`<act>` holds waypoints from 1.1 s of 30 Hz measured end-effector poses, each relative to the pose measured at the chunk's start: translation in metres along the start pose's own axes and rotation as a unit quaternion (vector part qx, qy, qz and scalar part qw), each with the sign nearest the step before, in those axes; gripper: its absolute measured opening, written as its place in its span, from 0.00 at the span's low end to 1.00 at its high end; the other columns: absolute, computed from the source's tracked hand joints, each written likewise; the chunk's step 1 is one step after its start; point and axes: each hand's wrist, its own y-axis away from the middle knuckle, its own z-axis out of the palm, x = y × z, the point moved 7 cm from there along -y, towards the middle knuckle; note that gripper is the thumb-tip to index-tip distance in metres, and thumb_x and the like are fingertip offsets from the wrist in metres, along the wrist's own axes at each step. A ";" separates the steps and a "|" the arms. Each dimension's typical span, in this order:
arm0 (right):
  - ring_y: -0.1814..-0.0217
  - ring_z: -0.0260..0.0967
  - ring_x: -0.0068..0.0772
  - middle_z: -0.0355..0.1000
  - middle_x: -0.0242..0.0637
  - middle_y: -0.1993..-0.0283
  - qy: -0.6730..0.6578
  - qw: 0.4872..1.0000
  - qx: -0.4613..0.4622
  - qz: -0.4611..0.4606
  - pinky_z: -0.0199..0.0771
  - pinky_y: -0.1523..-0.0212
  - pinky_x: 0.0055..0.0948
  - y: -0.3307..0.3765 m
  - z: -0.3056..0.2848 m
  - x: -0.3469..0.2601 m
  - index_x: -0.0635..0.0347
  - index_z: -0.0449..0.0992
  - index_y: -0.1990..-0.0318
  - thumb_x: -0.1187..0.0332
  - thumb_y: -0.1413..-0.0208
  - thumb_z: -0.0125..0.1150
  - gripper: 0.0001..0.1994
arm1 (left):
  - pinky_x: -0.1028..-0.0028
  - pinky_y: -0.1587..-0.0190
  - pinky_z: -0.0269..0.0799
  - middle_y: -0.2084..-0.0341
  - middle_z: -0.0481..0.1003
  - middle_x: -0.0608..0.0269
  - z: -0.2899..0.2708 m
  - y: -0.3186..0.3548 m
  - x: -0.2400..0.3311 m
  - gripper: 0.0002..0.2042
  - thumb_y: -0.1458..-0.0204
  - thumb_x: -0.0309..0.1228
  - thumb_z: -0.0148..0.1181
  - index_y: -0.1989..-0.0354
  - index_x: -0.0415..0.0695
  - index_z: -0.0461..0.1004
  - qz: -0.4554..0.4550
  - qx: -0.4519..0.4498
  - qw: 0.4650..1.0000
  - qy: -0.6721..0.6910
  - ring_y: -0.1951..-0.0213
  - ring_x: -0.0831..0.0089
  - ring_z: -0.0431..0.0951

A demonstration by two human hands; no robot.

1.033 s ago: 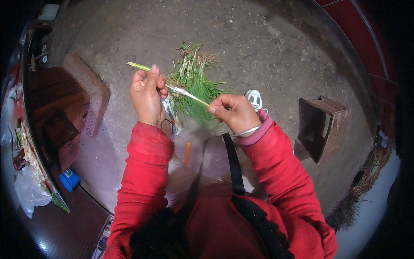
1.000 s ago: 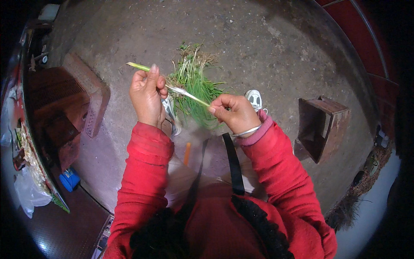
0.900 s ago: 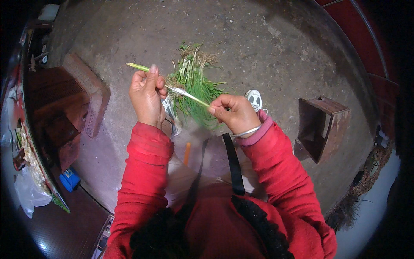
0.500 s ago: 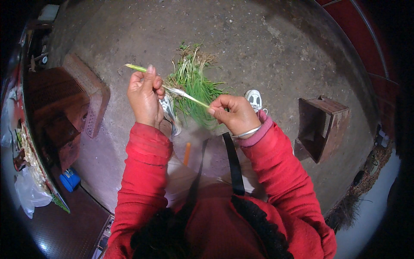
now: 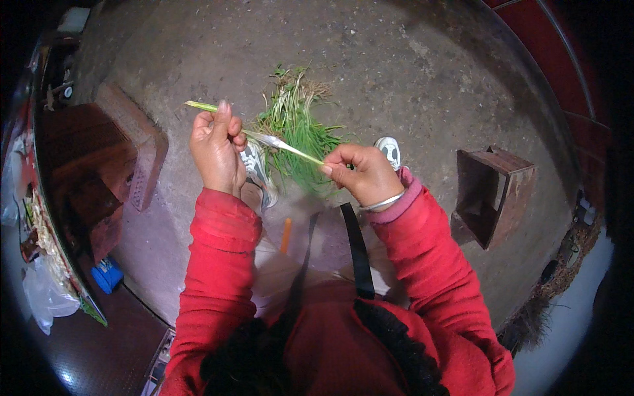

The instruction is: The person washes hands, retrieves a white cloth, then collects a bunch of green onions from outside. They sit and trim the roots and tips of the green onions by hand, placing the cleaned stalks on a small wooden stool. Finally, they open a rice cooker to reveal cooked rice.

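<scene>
A long thin green-and-white stalk, which looks like a scallion [image 5: 288,149], is stretched between my two hands above the floor. Its left part passes through the curled fingers of my left hand [image 5: 219,150], thumb pressed on top, and a green end sticks out past them. At the other end, my right hand [image 5: 364,174] pinches the narrow tip between thumb and forefinger. The white middle section shows loose, thin skin. Beyond my hands, a pile of scallions [image 5: 297,125] lies on the floor, green leaves toward me and pale roots at the far side.
My shoes [image 5: 388,150] stand on either side of the pile. At right is an open wooden box [image 5: 494,197] on its side. A brown wooden piece of furniture [image 5: 132,142] is at left, near a blue container [image 5: 107,274] and a clear plastic bag [image 5: 49,294].
My left hand has shifted slightly left, drawing slightly apart from my right hand, which has barely moved. Both still hold the scallion.
</scene>
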 end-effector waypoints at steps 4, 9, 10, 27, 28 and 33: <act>0.78 0.60 0.30 0.64 0.39 0.82 0.055 0.998 0.015 -0.029 0.59 0.76 0.26 -0.002 -0.006 -0.001 0.64 0.70 0.77 0.72 0.59 0.54 0.05 | 0.86 0.86 0.55 0.85 0.64 0.65 0.004 0.000 0.002 0.08 0.55 0.29 0.52 0.70 0.42 0.60 0.001 -0.032 0.999 -0.035 0.86 0.83 0.61; 0.72 0.63 0.42 0.67 0.43 0.77 0.163 0.978 0.096 -0.087 0.62 0.69 0.34 -0.002 -0.033 -0.006 0.62 0.72 0.76 0.72 0.61 0.53 0.04 | 0.76 0.66 0.65 0.57 0.62 0.58 0.011 0.008 0.035 0.20 0.59 0.29 0.54 0.54 0.49 0.61 0.179 -0.011 0.939 -0.292 0.63 0.72 0.66; 0.72 0.63 0.42 0.67 0.42 0.77 0.172 0.976 0.095 -0.091 0.62 0.69 0.33 -0.002 -0.034 -0.006 0.62 0.72 0.76 0.72 0.61 0.53 0.04 | 0.73 0.62 0.62 0.56 0.62 0.59 0.029 0.017 0.040 0.19 0.61 0.28 0.54 0.56 0.48 0.63 0.263 -0.088 0.883 -0.379 0.60 0.69 0.65; 0.70 0.62 0.39 0.68 0.40 0.76 0.156 0.982 0.045 -0.095 0.62 0.66 0.31 -0.003 -0.039 -0.007 0.62 0.72 0.75 0.72 0.61 0.53 0.04 | 0.63 0.50 0.47 0.73 0.69 0.69 0.065 0.046 -0.002 0.08 0.68 0.28 0.56 0.74 0.48 0.72 0.320 -0.322 0.714 -0.533 0.55 0.64 0.61; 0.70 0.62 0.39 0.68 0.40 0.76 0.151 0.983 0.046 -0.093 0.62 0.66 0.31 -0.003 -0.039 -0.007 0.62 0.72 0.75 0.72 0.60 0.53 0.05 | 0.63 0.50 0.47 0.73 0.69 0.68 0.065 0.046 -0.002 0.08 0.68 0.28 0.56 0.74 0.48 0.72 0.324 -0.320 0.713 -0.533 0.55 0.64 0.61; 0.70 0.62 0.40 0.68 0.41 0.76 0.149 0.984 0.050 -0.079 0.61 0.66 0.31 -0.004 -0.040 -0.005 0.63 0.72 0.75 0.72 0.60 0.53 0.05 | 0.64 0.52 0.50 0.74 0.69 0.66 0.067 0.047 -0.002 0.09 0.69 0.25 0.54 0.75 0.46 0.71 0.343 -0.325 0.704 -0.530 0.55 0.63 0.62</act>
